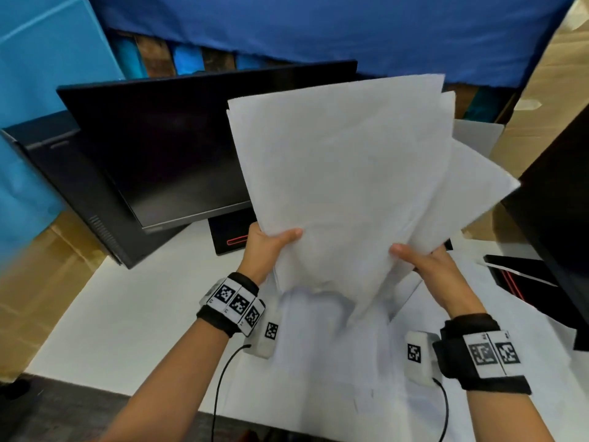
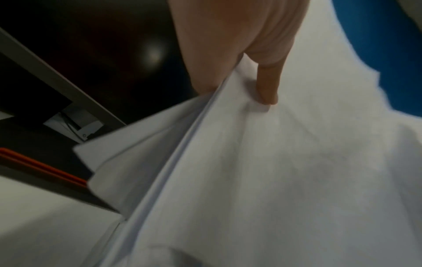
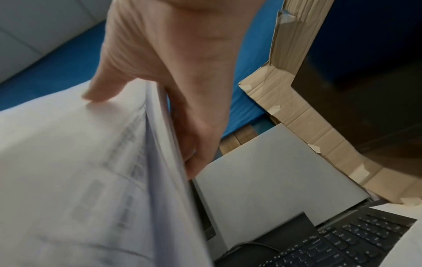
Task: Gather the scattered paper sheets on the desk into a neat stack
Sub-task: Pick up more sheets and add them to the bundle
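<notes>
A loose bundle of white paper sheets (image 1: 344, 173) stands nearly upright above the white desk (image 1: 134, 314), its sheets fanned out unevenly to the right. My left hand (image 1: 271, 247) pinches the bundle's lower left edge, thumb on the front, fingers behind. My right hand (image 1: 424, 260) pinches the lower right edge the same way. In the left wrist view the thumb (image 2: 267, 86) presses on the sheets (image 2: 274, 171). In the right wrist view the thumb (image 3: 102, 86) lies on a printed sheet (image 3: 68, 171). More sheets (image 1: 334, 362) lie flat on the desk under the bundle.
A black monitor (image 1: 178, 138) stands at the back left, its base (image 1: 229, 234) just beyond my left hand. A second dark screen (image 1: 554, 193) rises at the right edge. A black keyboard (image 3: 338, 243) lies to the right. Cardboard (image 3: 303, 112) lines the wall behind.
</notes>
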Motion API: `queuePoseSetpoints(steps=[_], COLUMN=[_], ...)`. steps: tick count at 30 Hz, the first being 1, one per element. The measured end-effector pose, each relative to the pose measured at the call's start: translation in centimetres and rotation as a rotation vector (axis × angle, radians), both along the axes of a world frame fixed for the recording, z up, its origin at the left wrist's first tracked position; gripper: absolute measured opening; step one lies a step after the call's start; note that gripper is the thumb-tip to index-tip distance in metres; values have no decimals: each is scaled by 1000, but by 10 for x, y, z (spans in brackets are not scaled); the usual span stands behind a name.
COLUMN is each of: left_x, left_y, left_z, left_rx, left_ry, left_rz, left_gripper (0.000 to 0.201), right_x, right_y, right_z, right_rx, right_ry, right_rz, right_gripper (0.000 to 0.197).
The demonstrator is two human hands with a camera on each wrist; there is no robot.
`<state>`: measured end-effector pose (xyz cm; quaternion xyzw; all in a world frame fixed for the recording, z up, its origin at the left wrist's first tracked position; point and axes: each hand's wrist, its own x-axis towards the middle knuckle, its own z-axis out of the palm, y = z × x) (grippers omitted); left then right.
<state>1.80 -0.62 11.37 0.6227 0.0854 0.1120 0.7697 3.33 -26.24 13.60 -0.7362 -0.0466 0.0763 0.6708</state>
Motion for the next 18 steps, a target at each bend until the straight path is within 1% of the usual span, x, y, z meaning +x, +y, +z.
queuePoseSetpoints(steps=[1,2,3,4,5,6,7,8,10,12,15,18], left_x=[-1,-2,-3,-4,-5,-7,-9,-12,-14,-13,-6,-4], left_y=[-1,-3,-5,-7,-9,-10,-11,-12,-11,-6,4,2], left_z=[-1,-2,-6,-10,-16,-23,-29,-35,-41,-41,-36,-24], left_rx=[3,-1,-12,-28,-48,-67,-74,-65,-23,-8,-3,41], left_ry=[-10,-17,-20,-19,-14,-3,12,29,54,40,24,-3], left_rz=[0,7,26,54,76,84,69,30,-76,-145,-247,-290], left_gripper=[31,30,28,27,26,26,27,28,32,37,50,45], right_x=[-1,-3,-5,-7,-8,-9,-9,-8,-5,-4,-3,-3], right_y=[-2,-4,-3,-2,1,4,8,11,13,13,12,15], right_z=[-2,-4,-4,-5,-6,-9,-12,-16,-25,-29,-32,-31], right_rx=[13,35,57,76,87,78,54,39,7,-1,15,19], right_ry=[0,1,-8,-20,-35,-47,-54,-59,-55,-43,-23,-22], right_rz=[-20,-38,-53,-58,-68,-96,-140,-165,-173,-154,-153,-161], right_gripper=[110,120,122,114,96,71,50,41,37,36,34,34])
